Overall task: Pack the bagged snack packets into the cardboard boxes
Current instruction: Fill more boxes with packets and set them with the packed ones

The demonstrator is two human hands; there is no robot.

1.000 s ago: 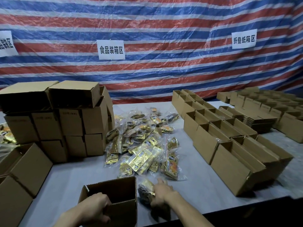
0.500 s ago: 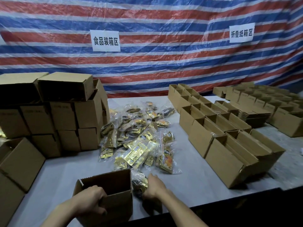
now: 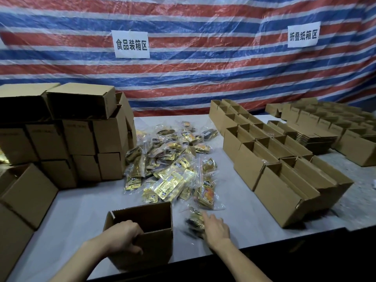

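Your left hand (image 3: 124,235) grips the near left wall of the open cardboard box (image 3: 150,247). The fingers are curled over the rim into the inside, and the thumb lies on the outside. I judge that this hold stops the light box from sliding or tipping when a bag goes in.

The box stands with its mouth upward at the near edge of the table (image 3: 77,202), just left of your right hand (image 3: 215,228), so the way for the bag is short. The right hand lies on one bagged snack packet (image 3: 194,219), on the table just right of the box, at the near end of the pile of snack bags (image 3: 173,174). Its fingers reach forward over the packet, but the blur hides whether they pinch it.

Empty boxes (image 3: 284,180) wait in rows at the right, within reach for the next filling.
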